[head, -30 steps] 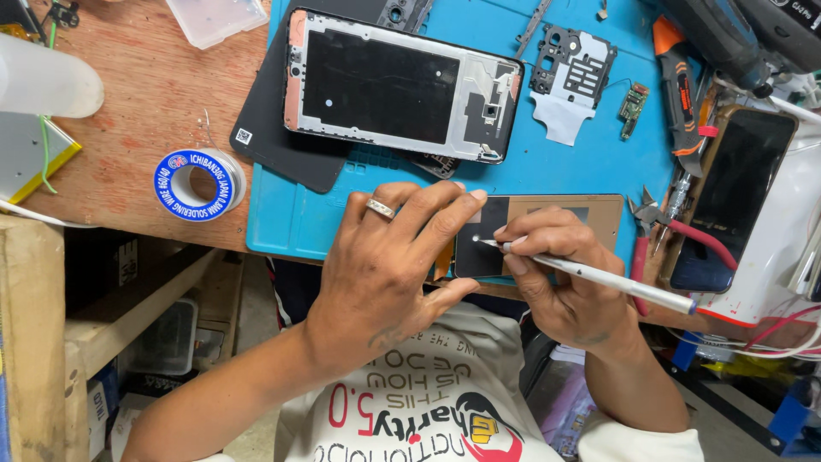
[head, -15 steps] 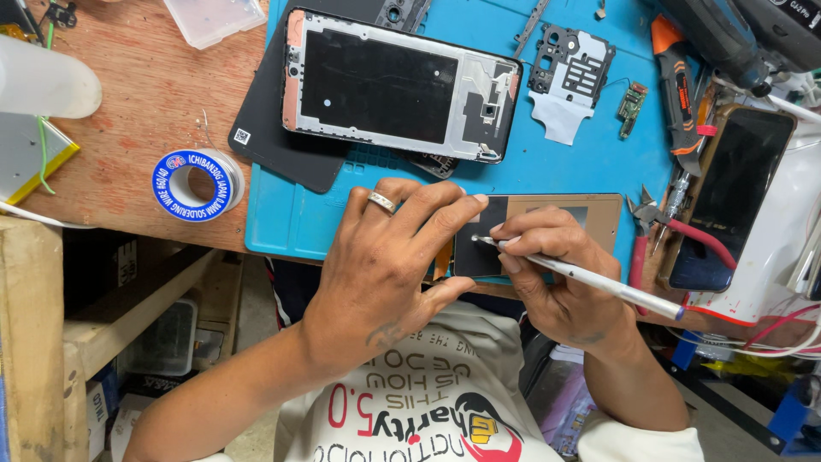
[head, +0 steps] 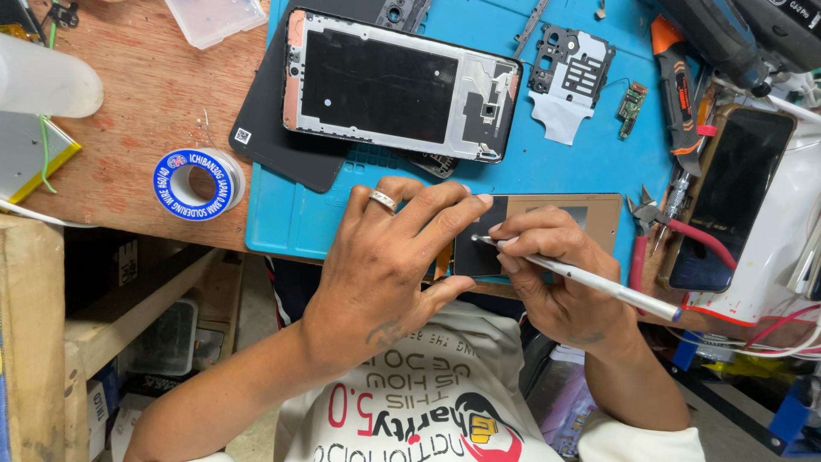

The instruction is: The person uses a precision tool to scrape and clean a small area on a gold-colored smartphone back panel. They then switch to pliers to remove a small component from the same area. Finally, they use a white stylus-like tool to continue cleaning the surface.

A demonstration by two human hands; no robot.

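Left hand (head: 389, 265) laid flat over the near edge of the blue silicone work mat (head: 291, 214), fingers spread narrow and pressing down on a small dark rectangular part (head: 479, 252), a silver ring (head: 382, 199) on one finger; right hand (head: 560, 287) just beside it, fingers pinched around a slim silver metal pen-shaped tool (head: 599, 287), tip touching the top edge of the dark part between the two hands; dark part resting at the mat's front edge, against a flat brown rectangular frame with a dark window (head: 590, 218).

Farther back on the mat, an opened black smartphone with bare silver mid-frame (head: 398, 85), lying partly over a black back cover (head: 274, 145); to its right a grey metal shield plate (head: 569, 81) and a small green circuit board (head: 631, 104), well apart from the hands. On the bare wooden table (head: 145, 77) to the left, a blue-and-white spool of soldering wire (head: 197, 184) and a translucent white plastic bottle (head: 43, 81). To the right of the mat, red-handled pliers (head: 654, 227), an orange-and-black utility knife (head: 676, 81), and a second black phone (head: 731, 192) lying screen up.
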